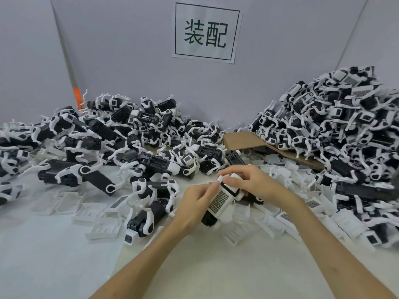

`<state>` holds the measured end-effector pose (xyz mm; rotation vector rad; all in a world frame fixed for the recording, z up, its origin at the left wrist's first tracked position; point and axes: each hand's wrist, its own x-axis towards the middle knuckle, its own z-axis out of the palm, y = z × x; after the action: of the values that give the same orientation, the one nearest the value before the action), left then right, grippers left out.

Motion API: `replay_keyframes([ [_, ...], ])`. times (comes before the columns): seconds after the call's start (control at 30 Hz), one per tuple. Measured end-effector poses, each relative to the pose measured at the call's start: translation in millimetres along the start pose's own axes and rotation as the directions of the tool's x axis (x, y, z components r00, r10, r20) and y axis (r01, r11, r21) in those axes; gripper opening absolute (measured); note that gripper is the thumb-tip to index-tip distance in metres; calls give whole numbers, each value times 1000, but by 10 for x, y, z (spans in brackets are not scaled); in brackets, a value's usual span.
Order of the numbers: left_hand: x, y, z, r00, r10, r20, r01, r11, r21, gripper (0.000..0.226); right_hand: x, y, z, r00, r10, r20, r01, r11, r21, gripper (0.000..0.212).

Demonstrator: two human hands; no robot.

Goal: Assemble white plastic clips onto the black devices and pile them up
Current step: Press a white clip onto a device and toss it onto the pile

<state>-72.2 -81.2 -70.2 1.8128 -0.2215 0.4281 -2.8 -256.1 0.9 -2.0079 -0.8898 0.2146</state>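
Both hands meet over the table's middle around one black device (210, 217) with a white plastic clip (222, 200) lying on its top; the clip shows a dark grid patch. My left hand (195, 205) grips the device's left side, thumb and fingertips at the clip's upper end. My right hand (251, 181) curls over the far end, fingers on the white part. Loose white clips (105, 228) lie scattered on the table on both sides of my hands.
A pile of black-and-white devices (103, 139) spreads across the left and back. A taller heap of devices (345, 130) rises at the right over a brown cardboard sheet (241, 140). A paper sign (206, 32) hangs on the grey wall. The pale table (54, 266) lies in front.
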Motion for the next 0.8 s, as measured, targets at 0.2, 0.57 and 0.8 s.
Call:
replay_keyframes([
  [0.2,74,-16,-102,941,10,-338,-96,966,-241,49,-175,2,-235,963,140,232,-166,981,98,26],
  [0.57,67,-97,-21,957,34,-289,-87,981,-172,50,410,-1040,-2305,663,264,-701,379,689,618,63],
  [0.8,102,-62,-63,921,-61,-384,-39,968,-248,52,1067,-917,-1136,838,10,-546,-57,996,-70,52],
])
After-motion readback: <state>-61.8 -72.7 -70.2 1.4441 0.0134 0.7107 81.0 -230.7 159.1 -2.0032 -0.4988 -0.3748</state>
